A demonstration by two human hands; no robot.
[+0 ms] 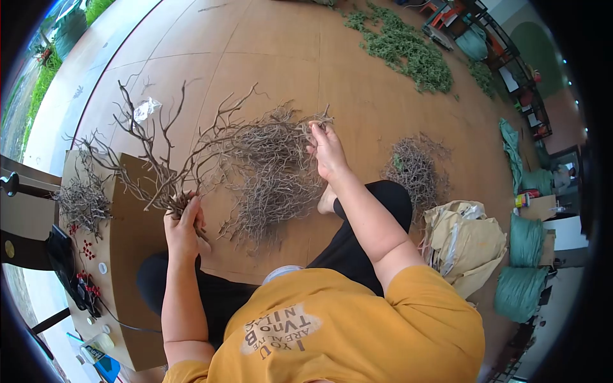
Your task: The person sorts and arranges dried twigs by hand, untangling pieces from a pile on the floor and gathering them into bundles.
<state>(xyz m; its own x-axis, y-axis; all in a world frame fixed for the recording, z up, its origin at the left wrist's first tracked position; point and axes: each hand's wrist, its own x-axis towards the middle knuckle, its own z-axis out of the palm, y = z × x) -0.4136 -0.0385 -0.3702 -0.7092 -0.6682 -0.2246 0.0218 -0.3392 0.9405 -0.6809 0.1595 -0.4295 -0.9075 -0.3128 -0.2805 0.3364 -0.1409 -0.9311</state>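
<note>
- The left hand [183,223] is clenched tight round the stems of a bundle of bare branches [167,150], gripping them at the base, just above the person's knee.
- Those branches fan up and out from the fist, forked and leafless, spreading over the wooden floor [268,45].
- The right hand [327,150] is up at the far edge of a heap of thin twigs [274,169], fingers pinched narrow on a few strands at the top of the heap.
- That heap lies on the floor right in front of the crossed legs, between the two hands, and the branch tips touch its left side.
- A second, smaller nest of twigs [415,167] sits on the floor to the right of the right forearm, apart from the main heap.
- Green foliage [405,48] is strewn across the far right part of the floor.
- A low board [128,255] lies by the left knee, with another clump of twigs [83,201] on its far left corner and red berries [86,250] along its left edge.
- Crumpled brown paper [466,239] is piled by the right elbow, with green rolls [520,290] just beyond.
</note>
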